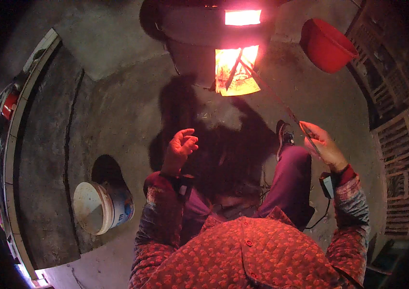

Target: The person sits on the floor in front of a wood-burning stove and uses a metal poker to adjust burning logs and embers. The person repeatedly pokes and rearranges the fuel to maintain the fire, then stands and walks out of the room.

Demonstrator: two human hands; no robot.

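Observation:
My right hand is closed around a long, thin, dark rod, much like a fire poker. The rod slants up and left, its far end reaching into the glowing lower opening of a stove. Inside that opening, flames burn bright orange and yellow, and a dark stick-like piece crosses in front of the glare. Over my left knee my left hand hovers with loosely bent fingers apart, holding nothing. Glare hides the rod's tip.
A second bright opening glows above the first. At the upper right is a red plastic basin. A white bucket lies at the lower left beside a dark ledge. Slatted wooden crates line the right side.

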